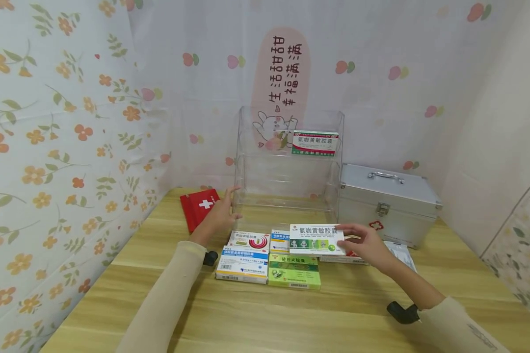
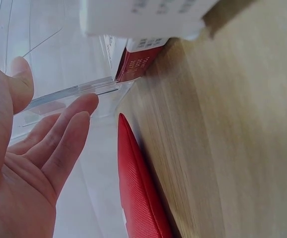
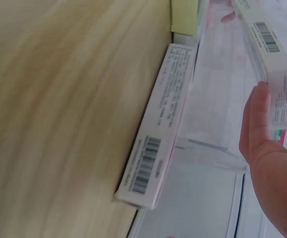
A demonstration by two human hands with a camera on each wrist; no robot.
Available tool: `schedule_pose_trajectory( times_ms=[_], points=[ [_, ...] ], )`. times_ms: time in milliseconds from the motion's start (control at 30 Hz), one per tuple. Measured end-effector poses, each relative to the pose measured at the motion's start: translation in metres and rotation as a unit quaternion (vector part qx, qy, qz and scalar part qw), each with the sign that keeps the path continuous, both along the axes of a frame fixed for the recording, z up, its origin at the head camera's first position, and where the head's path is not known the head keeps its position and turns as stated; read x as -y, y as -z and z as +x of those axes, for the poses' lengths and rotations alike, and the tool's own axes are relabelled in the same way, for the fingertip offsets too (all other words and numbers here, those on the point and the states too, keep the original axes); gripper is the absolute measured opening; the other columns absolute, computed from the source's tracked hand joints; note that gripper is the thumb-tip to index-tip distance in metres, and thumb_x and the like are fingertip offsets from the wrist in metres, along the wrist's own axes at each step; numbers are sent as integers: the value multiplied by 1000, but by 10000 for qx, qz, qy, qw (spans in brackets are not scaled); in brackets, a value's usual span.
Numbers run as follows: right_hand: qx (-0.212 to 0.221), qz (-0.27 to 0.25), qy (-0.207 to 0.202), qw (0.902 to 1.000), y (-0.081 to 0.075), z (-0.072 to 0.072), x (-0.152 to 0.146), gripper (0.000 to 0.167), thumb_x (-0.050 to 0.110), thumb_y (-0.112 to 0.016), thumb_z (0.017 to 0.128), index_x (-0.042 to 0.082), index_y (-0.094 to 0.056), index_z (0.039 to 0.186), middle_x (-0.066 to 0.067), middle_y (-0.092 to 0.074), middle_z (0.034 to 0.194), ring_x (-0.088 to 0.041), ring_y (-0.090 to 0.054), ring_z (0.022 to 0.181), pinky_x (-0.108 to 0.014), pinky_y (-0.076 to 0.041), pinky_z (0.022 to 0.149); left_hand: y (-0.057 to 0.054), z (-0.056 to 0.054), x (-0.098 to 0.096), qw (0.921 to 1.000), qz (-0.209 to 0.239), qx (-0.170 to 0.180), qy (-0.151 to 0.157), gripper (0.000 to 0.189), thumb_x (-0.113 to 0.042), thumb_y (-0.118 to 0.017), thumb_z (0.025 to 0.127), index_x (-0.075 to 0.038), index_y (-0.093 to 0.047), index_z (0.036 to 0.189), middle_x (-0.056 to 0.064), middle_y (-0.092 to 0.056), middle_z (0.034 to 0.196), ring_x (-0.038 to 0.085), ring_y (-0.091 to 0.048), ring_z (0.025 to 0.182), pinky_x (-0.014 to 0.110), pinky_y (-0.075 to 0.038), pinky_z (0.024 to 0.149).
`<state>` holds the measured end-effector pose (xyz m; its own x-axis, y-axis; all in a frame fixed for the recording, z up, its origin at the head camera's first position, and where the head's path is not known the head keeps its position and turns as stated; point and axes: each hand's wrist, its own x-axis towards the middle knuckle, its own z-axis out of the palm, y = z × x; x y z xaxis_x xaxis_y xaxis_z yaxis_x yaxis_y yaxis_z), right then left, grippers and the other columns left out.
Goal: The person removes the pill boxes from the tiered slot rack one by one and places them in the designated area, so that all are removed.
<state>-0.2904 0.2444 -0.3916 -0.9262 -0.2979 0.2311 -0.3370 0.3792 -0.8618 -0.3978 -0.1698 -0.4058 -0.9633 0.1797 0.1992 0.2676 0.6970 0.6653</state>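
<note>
My right hand [image 1: 365, 243] pinches a white and green medicine box [image 1: 316, 240] by its right end and holds it above the other boxes. In the right wrist view the thumb side and fingers lie on opposite faces of this box [image 3: 267, 44]. At the lower left corner of a clear acrylic rack [image 1: 287, 202], my left hand [image 1: 218, 215] has its fingers spread. The left wrist view puts its thumb and fingers [image 2: 66, 144] on either side of the rack's edge; whether they touch cannot be told. A red and white medicine box [image 1: 314, 143] stands on the rack's upper tier.
In front of the rack lie several boxes, among them a blue and white box [image 1: 242, 265] and a green box [image 1: 294, 271]. A red first-aid pouch [image 1: 194, 208] lies to the left. A silver metal case [image 1: 388, 206] stands to the right of the rack on the wooden table [image 1: 265, 318].
</note>
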Motion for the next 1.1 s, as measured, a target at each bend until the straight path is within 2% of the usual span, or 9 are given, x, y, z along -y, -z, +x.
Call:
schedule_pose_trajectory(
  times_ms=[133, 300, 367, 533, 600, 767, 1000, 1100],
  points=[
    [206, -50, -106, 9997, 5, 10, -11, 45, 12, -73, 90, -5, -58, 129, -27, -53, 123, -17, -67, 99, -35, -59, 72, 2, 0, -1, 10000, -23, -17, 82, 91, -15, -74, 89, -35, -13, 153, 20, -56, 133, 37, -59, 113, 50, -56, 85],
    [287, 69, -47, 9996, 12, 21, -25, 45, 13, -71, 92, -5, -56, 131, -26, -54, 128, -10, -63, 101, -35, -59, 73, 3, 0, -1, 9999, -82, 52, 64, 91, -16, -74, 89, -36, -13, 153, 21, -55, 135, 38, -58, 116, 49, -56, 85],
    [289, 70, -32, 9996, 15, 24, -32, 44, 13, -71, 92, -4, -56, 131, -21, -56, 126, -8, -63, 101, -35, -59, 73, 2, 1, -1, 9999, -118, 55, 32, 91, -16, -74, 89, -36, -13, 153, 20, -55, 133, 37, -58, 115, 49, -56, 85],
    [197, -46, -64, 9998, 19, 32, -48, 42, 9, -69, 93, -5, -56, 130, 2, -62, 122, -7, -64, 103, -34, -59, 73, -1, 0, -2, 9999, -100, -19, 26, 91, -15, -75, 89, -35, -13, 153, 20, -56, 130, 35, -60, 109, 48, -57, 82],
    [248, -111, -28, 9996, 19, 36, -54, 42, 7, -68, 93, -7, -55, 130, 6, -63, 119, -8, -65, 101, -34, -59, 72, -1, -1, -3, 10000, -75, -39, 54, 91, -15, -75, 89, -35, -13, 153, 21, -57, 130, 36, -60, 108, 47, -57, 81],
    [566, -168, 196, 9981, 21, 44, -64, 45, 8, -70, 92, -9, -54, 130, -8, -64, 115, -11, -67, 93, -35, -60, 70, 0, 0, -3, 9999, -67, -20, 88, 91, -15, -74, 89, -35, -13, 153, 21, -56, 129, 33, -61, 101, 42, -58, 77],
    [997, 70, 512, 9937, 21, 48, -72, 52, 15, -72, 91, -6, -52, 134, -20, -62, 122, -12, -66, 94, -33, -59, 74, -2, 4, 0, 9999, 1, -47, 107, 90, -14, -74, 89, -36, -14, 153, 22, -56, 130, 33, -61, 99, 40, -58, 74],
    [1113, 146, 460, 9926, 20, 49, -74, 54, 16, -72, 91, -7, -51, 136, -25, -60, 125, -11, -65, 94, -34, -59, 74, -3, 4, 0, 9999, 56, -10, 114, 90, -14, -73, 89, -36, -13, 153, 22, -56, 130, 34, -60, 100, 42, -58, 75]
  ],
)
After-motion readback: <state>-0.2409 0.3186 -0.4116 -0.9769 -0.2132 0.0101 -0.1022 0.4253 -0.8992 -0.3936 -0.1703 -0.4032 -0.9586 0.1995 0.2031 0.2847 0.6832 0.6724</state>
